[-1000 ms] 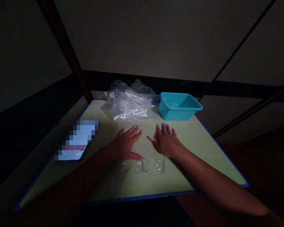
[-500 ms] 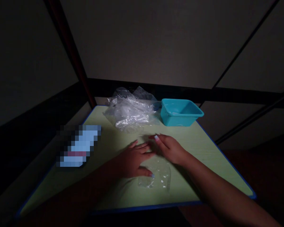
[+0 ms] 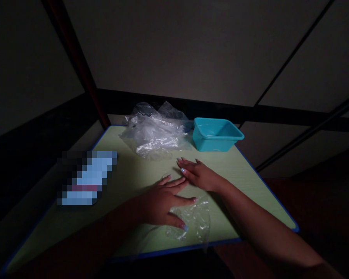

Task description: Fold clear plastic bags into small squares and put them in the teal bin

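Note:
A thin clear plastic bag (image 3: 202,219) lies crinkled near the front edge of the pale green table, partly under my left hand. My left hand (image 3: 167,201) rests palm down with its fingers spread, its thumb and forefinger over the bag. Just to the right and farther back, my right hand (image 3: 199,174) lies palm down on the table with its fingers stretched to the left, near the left fingertips. Whether anything is beneath the right palm is hidden.
A heap of clear plastic bags (image 3: 157,135) is at the back of the table (image 3: 128,166). Beside it stands a turquoise basin (image 3: 216,143). A pixelated flat object (image 3: 90,178) lies at the left edge. Behind is a wall with dark bands.
My right hand has flattened and its fingers have extended. My left fingers have spread wider, and the bag under them is more crinkled and nearer the front edge. The view has shifted slightly.

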`<state>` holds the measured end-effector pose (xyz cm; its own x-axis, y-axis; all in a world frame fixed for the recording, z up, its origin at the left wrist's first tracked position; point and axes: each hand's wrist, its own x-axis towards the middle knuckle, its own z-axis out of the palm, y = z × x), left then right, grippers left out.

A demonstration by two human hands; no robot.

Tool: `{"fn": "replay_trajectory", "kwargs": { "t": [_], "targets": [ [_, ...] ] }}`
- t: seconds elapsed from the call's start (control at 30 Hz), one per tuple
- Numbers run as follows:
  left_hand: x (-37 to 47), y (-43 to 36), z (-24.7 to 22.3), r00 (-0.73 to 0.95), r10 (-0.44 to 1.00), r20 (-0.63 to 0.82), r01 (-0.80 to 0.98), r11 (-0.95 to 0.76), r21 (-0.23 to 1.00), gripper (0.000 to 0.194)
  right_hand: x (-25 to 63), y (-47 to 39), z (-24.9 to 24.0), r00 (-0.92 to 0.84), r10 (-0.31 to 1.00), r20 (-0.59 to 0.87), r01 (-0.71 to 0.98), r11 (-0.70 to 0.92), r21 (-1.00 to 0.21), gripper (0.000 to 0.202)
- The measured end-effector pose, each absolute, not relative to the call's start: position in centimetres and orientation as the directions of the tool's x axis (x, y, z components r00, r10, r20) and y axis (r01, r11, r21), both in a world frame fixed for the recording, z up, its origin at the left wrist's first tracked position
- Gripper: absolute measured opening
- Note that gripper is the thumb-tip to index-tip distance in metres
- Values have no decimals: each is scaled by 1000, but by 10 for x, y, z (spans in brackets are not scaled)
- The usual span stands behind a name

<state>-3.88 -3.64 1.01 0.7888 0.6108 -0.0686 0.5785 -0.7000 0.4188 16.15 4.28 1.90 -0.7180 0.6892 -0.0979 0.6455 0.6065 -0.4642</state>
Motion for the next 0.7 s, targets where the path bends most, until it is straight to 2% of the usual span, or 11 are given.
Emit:
{"fn": "replay_trajectory", "kwargs": {
  "t": [0.1, 0.17, 0.23, 0.33, 0.43, 0.53, 0.7],
  "targets": [
    [-39, -36, 7, 793, 609, -27, 559, -710, 428, 68, 163, 44, 20, -671, 732, -119, 712, 591, -380, 56],
    [-39, -35, 6, 788, 615, 26, 544, -716, 437, 64, 164, 43, 22, -683, 724, -100, 701, 610, -370, 58],
    [-39, -33, 7, 767, 630, 121, 517, -719, 464, 58, 164, 40, 25, -744, 662, -90, 629, 648, -430, 57],
    [-40, -29, 15, 674, 678, 293, 481, -704, 522, 35, 163, 36, 24, -824, 555, -114, 520, 662, -539, 53],
    [-42, -24, 21, 575, 722, 386, 492, -682, 541, 23, 162, 36, 20, -816, 561, -137, 544, 666, -510, 52],
    [-44, -20, 21, 561, 748, 354, 555, -658, 509, 23, 163, 37, 18, -788, 583, -201, 610, 692, -386, 57],
    [-46, -16, 18, 582, 777, 240, 628, -617, 474, 28, 167, 38, 29, -720, 604, -342, 688, 686, -236, 89]
  ]
}}
